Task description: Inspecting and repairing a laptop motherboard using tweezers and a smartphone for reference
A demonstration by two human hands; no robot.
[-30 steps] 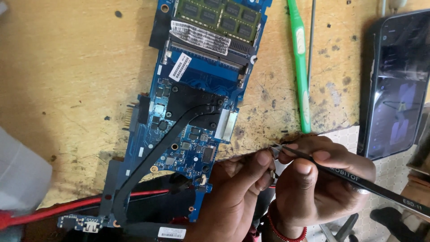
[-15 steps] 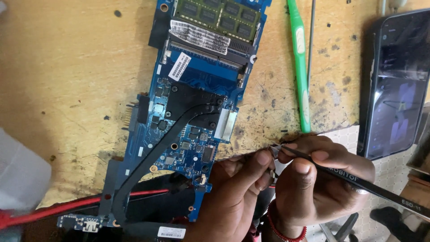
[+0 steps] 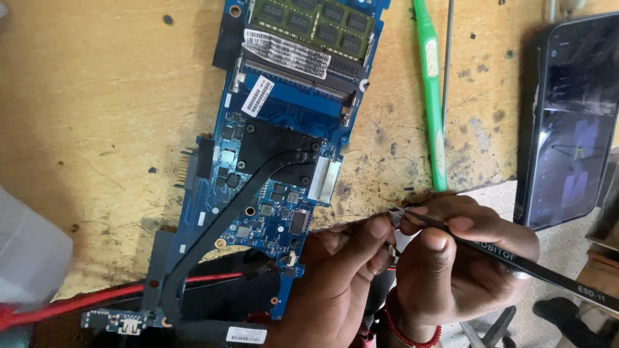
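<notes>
My right hand point(image 3: 464, 258) grips black tweezers point(image 3: 516, 258) whose shaft runs off to the lower right. Their silver tip point(image 3: 395, 214) sits just past the bench edge. My left hand point(image 3: 342, 283) comes up from below, and its fingertips close against that tip; whether a small part sits there I cannot tell. Both hands are at the lower right corner of a blue laptop mainboard point(image 3: 271, 193), which lies on the wooden bench point(image 3: 97, 116). The board carries a black heat pipe point(image 3: 219, 232) and green memory modules point(image 3: 316, 22).
A green toothbrush point(image 3: 431, 96) and a thin metal rod point(image 3: 447, 58) lie right of the board. A dark phone point(image 3: 574, 122) rests at the right edge. Red cables point(image 3: 97, 296) run along the lower left, beside a blurred white object point(image 3: 29, 258).
</notes>
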